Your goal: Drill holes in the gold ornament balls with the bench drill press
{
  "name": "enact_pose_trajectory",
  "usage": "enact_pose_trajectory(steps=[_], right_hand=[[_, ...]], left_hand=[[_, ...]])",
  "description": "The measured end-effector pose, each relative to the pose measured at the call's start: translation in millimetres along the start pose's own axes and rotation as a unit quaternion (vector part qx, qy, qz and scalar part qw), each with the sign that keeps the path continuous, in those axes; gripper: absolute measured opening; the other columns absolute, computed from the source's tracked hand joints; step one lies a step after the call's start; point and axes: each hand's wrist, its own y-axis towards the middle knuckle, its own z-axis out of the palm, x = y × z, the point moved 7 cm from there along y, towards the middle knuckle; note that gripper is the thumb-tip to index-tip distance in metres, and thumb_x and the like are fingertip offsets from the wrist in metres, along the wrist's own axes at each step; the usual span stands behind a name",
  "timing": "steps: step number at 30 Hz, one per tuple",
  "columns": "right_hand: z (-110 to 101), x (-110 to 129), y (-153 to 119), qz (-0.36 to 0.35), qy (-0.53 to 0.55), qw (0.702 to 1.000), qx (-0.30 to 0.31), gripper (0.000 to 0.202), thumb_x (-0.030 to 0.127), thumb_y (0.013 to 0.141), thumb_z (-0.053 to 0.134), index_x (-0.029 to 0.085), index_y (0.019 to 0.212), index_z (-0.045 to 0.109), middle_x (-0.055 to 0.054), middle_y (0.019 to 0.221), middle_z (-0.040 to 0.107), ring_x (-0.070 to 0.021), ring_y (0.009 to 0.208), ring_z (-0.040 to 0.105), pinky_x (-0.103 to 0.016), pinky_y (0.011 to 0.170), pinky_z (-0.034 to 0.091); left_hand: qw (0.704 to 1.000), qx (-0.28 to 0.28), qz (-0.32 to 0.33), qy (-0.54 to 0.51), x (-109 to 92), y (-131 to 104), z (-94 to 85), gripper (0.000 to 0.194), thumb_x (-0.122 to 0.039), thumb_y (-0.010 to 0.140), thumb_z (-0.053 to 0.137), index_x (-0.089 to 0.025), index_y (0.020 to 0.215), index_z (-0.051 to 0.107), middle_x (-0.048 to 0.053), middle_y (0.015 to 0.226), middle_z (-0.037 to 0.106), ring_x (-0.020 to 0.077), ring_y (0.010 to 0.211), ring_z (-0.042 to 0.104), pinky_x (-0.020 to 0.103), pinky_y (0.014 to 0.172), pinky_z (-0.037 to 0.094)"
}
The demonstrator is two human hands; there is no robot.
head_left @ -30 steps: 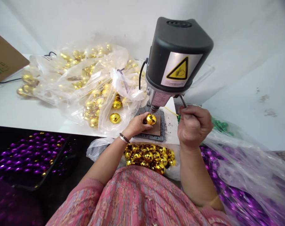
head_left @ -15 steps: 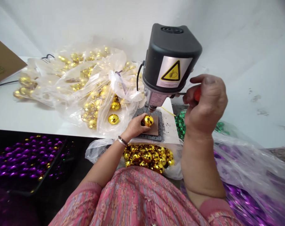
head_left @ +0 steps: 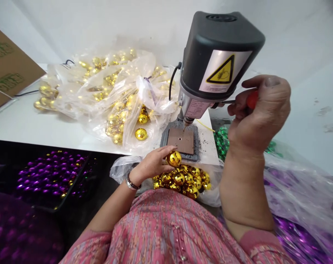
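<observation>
Between its thumb and fingers, my left hand (head_left: 154, 162) holds a shiny gold ball (head_left: 174, 158) just in front of the drill base (head_left: 192, 156). My right hand (head_left: 261, 110) is closed around the red-tipped lever (head_left: 251, 99) of a black drill press (head_left: 224, 40). The drill bit (head_left: 185, 128) hangs above a brown board (head_left: 187, 141) that has a small hole in it. Below my left hand, an open plastic bag (head_left: 214, 192) holds several gold balls (head_left: 179, 178).
Plastic bags of gold balls (head_left: 100, 88) cover much of the white table (head_left: 59, 134). A loose gold ball (head_left: 141, 134) lies beside the drill base. Purple balls (head_left: 49, 174) fill a crate at left; green ones (head_left: 222, 141) and purple bags are at right. A cardboard box (head_left: 9, 69) stands far left.
My left hand has drawn the gold ball off the brown board, toward my body and over the bag. The view has shifted, and my right hand remains on the lever.
</observation>
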Motion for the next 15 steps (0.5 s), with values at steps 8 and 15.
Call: enact_pose_trajectory(steps=[8, 15], right_hand=[[-3.8, -1.1, -6.7, -0.005, 0.002, 1.000, -0.001, 0.029, 0.043, 0.092, 0.052, 0.016, 0.084, 0.059, 0.008, 0.053, 0.040, -0.0030, 0.044, 0.036, -0.021, 0.044, 0.023], [-2.6, -0.2, -7.7, -0.011, 0.022, 1.000, 0.008, 0.031, 0.044, 0.092, 0.054, 0.015, 0.083, 0.059, 0.008, 0.052, 0.042, -0.0033, 0.043, 0.036, -0.019, 0.043, 0.022]], left_hand=[[0.931, -0.297, -0.202, 0.071, 59.5, -11.7, -84.7, 0.034, -0.027, 0.096, 0.052, -0.016, 0.124, 0.068, 0.013, 0.118, 0.075, 0.0209, 0.094, 0.070, 0.036, 0.094, 0.055], [0.907, -0.251, -0.291, 0.174, 87.4, 10.2, -89.5, 0.035, -0.036, 0.087, 0.067, -0.016, 0.115, 0.068, 0.022, 0.114, 0.072, 0.0418, 0.112, 0.066, 0.050, 0.093, 0.051]])
